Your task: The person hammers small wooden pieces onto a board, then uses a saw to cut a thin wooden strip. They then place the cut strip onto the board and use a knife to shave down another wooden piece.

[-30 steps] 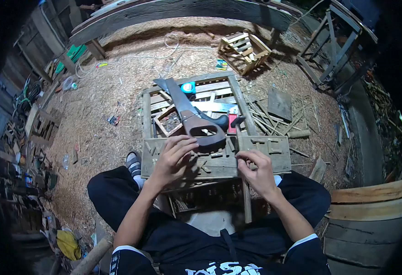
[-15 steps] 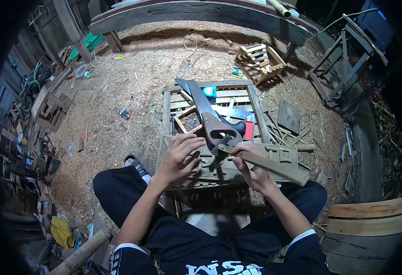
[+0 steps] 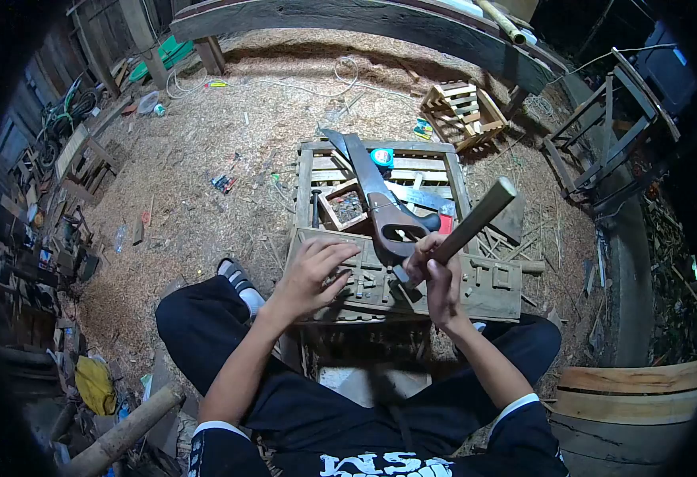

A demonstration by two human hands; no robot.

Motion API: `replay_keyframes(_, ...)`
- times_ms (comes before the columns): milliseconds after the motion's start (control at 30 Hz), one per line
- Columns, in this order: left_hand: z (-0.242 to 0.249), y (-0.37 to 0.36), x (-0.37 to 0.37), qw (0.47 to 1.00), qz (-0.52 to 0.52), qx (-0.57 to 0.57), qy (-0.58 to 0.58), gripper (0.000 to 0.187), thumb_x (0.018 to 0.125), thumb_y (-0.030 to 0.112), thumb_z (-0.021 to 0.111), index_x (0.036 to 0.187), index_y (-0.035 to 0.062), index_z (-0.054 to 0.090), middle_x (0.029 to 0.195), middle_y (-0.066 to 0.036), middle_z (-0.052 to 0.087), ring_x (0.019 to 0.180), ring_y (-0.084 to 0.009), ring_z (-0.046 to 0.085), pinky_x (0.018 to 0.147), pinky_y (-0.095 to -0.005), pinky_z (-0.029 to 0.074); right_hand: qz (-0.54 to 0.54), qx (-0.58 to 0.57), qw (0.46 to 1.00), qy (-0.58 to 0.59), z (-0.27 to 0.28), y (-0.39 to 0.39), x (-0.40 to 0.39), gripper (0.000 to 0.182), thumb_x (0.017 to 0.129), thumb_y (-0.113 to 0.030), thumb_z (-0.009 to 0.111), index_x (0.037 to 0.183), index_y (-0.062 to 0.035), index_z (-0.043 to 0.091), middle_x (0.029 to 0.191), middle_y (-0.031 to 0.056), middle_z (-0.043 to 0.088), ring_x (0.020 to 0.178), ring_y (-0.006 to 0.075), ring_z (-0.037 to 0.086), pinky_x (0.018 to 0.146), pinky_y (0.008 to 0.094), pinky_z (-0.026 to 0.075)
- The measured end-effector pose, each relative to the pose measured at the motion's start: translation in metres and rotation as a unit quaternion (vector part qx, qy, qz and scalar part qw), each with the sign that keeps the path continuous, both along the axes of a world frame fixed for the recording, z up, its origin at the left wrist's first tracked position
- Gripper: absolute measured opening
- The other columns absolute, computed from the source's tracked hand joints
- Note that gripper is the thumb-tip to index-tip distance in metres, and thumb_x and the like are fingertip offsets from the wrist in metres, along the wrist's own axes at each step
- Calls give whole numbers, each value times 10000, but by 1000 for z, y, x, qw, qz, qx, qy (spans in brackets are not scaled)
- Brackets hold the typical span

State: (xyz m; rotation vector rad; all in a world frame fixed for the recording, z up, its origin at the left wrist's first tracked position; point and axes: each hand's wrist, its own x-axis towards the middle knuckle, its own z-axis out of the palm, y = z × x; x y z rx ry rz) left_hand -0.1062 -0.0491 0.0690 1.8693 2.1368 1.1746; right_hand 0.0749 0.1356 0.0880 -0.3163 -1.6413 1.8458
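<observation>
My right hand (image 3: 437,282) is wrapped round a hammer's wooden handle (image 3: 480,219), which now points up and away to the right. The hammer's dark head (image 3: 402,277) shows low beside my fist, just over a wooden board (image 3: 484,298) with small blocks and pegs on it. My left hand (image 3: 310,274) hovers over the board's left part, fingers apart and slightly bent, with nothing visible in it. Beyond the board lies a handsaw (image 3: 376,191), its brown handle close to my right hand. A blue tape measure (image 3: 382,158) sits beside the blade.
The slatted wooden bench (image 3: 305,187) carries a small wooden frame (image 3: 334,208) and a red item (image 3: 446,222). Past it, a slatted crate (image 3: 464,115) rests on the shaving-covered ground. A heavy beam (image 3: 348,24) crosses the back; a wooden stand (image 3: 603,127) is at right.
My right hand has turned the hammer, swinging the handle's end upward and its head down toward the board. My left hand stays nearly in place. The view has shifted slightly.
</observation>
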Motion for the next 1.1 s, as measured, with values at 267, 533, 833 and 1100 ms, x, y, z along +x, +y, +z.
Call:
replay_keyframes(267,-11,-10,12,994,-17,-100,49,790,876,388,805,1542,108,486,1608,-204,397,1489,-407,350,1236,-511,299,134,40,989,-44,-13,-15,-13,809,908,-821,546,1139,-47,519,821,-40,482,629,42,417,529,239,330)
replay_keyframes(533,-33,-21,4,986,10,-134,97,1000,854,526,787,1620,62,342,1675,-267,261,1575,-432,211,1269,-531,233,170,221,958,-61,-2,-21,-30,418,1070,-419,531,1037,-3,546,776,111,486,709,238,488,659,381,436)
replay_keyframes(833,-41,-42,-11,989,28,-147,12,1025,851,441,820,1646,58,299,1716,-275,168,1603,-435,154,1295,-515,195,252,334,900,-119,19,-32,-48,268,1056,-249,577,1049,17,542,888,210,550,822,385,587,742,451,470)
replay_keyframes(1100,-50,-45,-15,994,38,-97,22,1046,786,418,864,1606,12,355,1685,-242,289,1584,-397,240,1305,-510,196,258,366,885,-128,9,-39,-59,267,1055,-238,611,1173,2,622,849,231,642,763,420,642,707,473,500)
